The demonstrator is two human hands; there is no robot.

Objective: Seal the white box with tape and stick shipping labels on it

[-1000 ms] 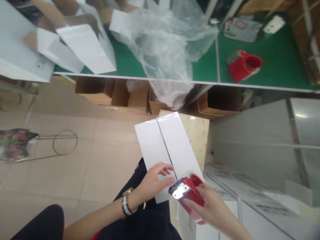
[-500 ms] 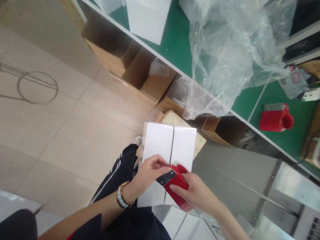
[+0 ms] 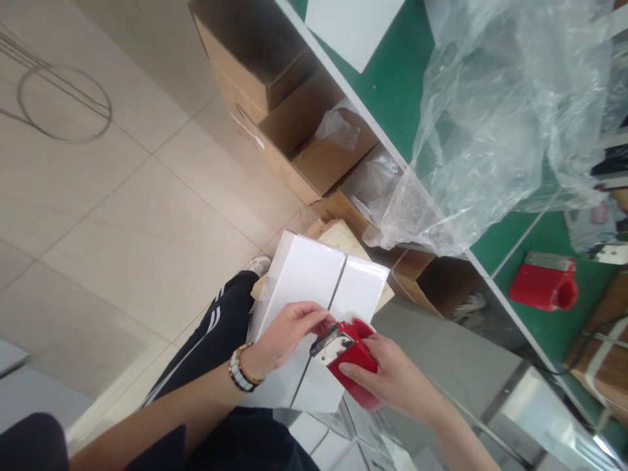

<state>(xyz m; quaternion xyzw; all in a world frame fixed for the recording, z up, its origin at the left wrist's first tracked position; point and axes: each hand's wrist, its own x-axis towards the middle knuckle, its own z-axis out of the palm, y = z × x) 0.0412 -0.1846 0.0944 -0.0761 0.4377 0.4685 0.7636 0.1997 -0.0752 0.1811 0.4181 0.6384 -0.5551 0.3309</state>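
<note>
Over my head-camera feed I log a green-topped, white-edged workbench [image 3: 392, 98]; on it lie crumpled transparent plastic sheeting [image 3: 490, 131], a red tape dispenser [image 3: 537, 284], a white flat-sided box [image 3: 356, 26].

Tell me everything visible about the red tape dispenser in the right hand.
The red tape dispenser has a glossy body, plastic or painted by its look, with a curved red part at its upper side and a shiny, metallic-looking plate ending in a dark edge. The right hand grips it, tilted, over the white box, plate end towards the left hand. Whether it touches the box or the left fingertips cannot be told.
</note>
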